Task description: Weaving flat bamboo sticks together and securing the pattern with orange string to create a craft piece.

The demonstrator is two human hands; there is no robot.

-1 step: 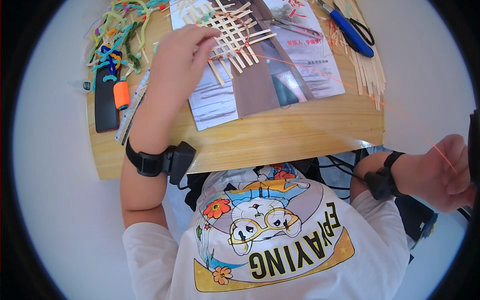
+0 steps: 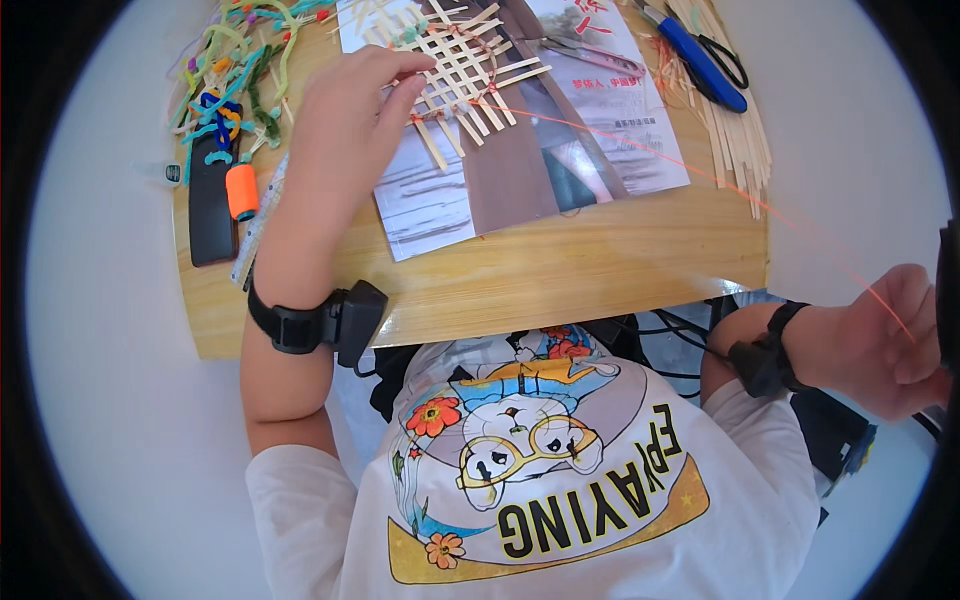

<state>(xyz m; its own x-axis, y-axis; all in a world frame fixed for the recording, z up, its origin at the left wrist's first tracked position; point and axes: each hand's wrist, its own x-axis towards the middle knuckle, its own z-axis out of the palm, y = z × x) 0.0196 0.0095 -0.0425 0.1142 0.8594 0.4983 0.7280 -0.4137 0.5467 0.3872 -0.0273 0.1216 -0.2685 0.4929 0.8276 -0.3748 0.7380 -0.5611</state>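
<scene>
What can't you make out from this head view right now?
- Right hand: its fingertips are cut off by the dark lens rim, so its grip on the orange thread is hidden.
- Woven strip lattice: its top runs off the upper edge; the left hand covers its left side.
- Where the thread joins the lattice: too thin to tell.
- Scissors: blade tips cut off.
</scene>
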